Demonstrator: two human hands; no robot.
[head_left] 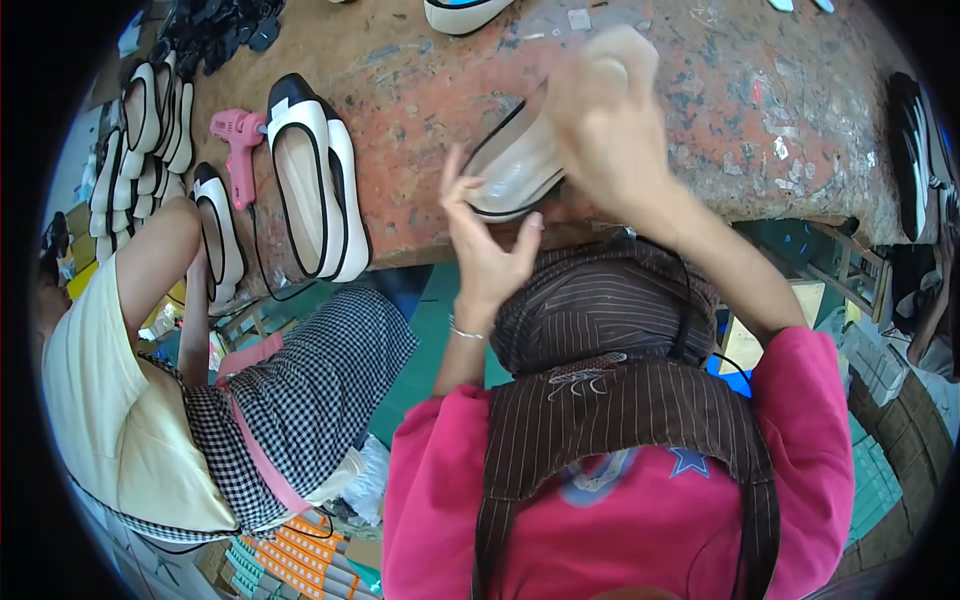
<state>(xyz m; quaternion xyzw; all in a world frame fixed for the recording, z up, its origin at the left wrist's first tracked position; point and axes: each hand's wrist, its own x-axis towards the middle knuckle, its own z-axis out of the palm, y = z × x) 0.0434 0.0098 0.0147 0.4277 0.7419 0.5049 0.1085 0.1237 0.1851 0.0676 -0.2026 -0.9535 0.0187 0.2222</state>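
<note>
A cream flat shoe with black trim (515,165) rests at the bench's near edge in front of me, its heel toward me. My left hand (490,245) cups the heel, thumb on one side and fingers spread along the other. Over the toe end is my right hand (610,125), smeared by motion, with its fingers curled down and mostly hidden. Whether it grips the toe or something small cannot be made out. The toe itself is covered by that hand.
Left of me lie a pair of flats (300,190), a pink glue gun (240,150) with a cord, and another flat shoe (222,225) beside a co-worker's arm (150,260). Stacked shoes (145,150) and black pieces (215,30) sit farther left. More shoes (908,155) stand far right.
</note>
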